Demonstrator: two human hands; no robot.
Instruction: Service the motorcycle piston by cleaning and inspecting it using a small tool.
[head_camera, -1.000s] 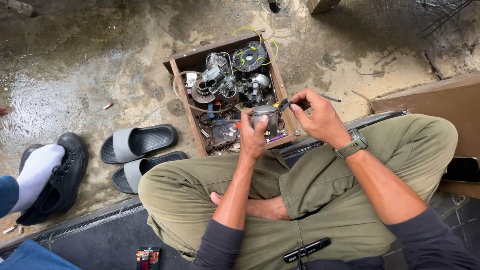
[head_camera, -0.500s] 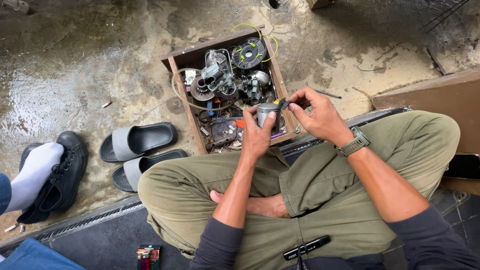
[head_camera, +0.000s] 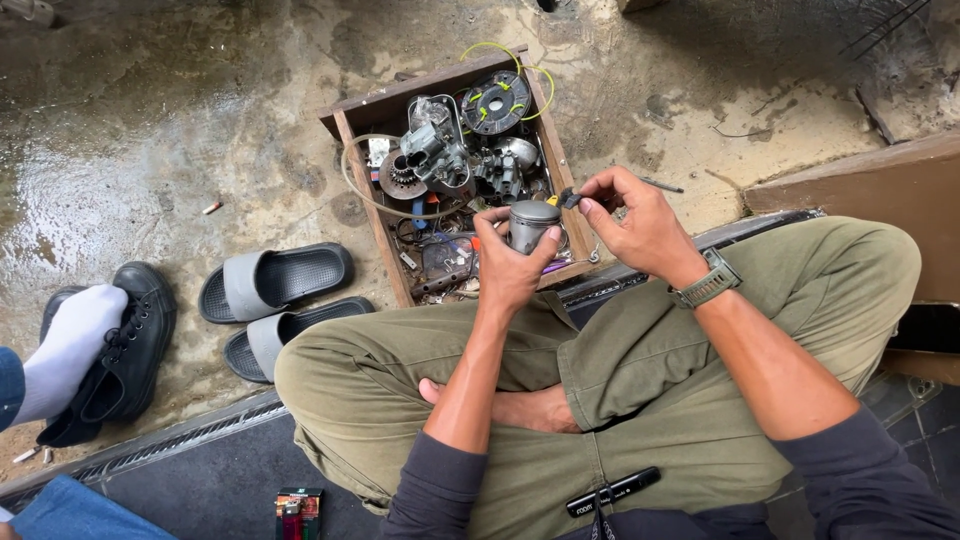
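A: Wooden parts box (head_camera: 352, 125) on the wet floor. Left hand (head_camera: 508, 262), fingers wrapped round a grey piston (head_camera: 532, 224) above the box's near edge.

B: Right hand (head_camera: 640, 222)?

A: Fingers pinched on a small dark clip (head_camera: 570, 198) beside the crown. Best keep the piston steady, seat it squarely.

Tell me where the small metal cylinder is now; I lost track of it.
In the head view, the metal cylinder sits in the left hand, just left of the right hand, above the wooden box of parts.
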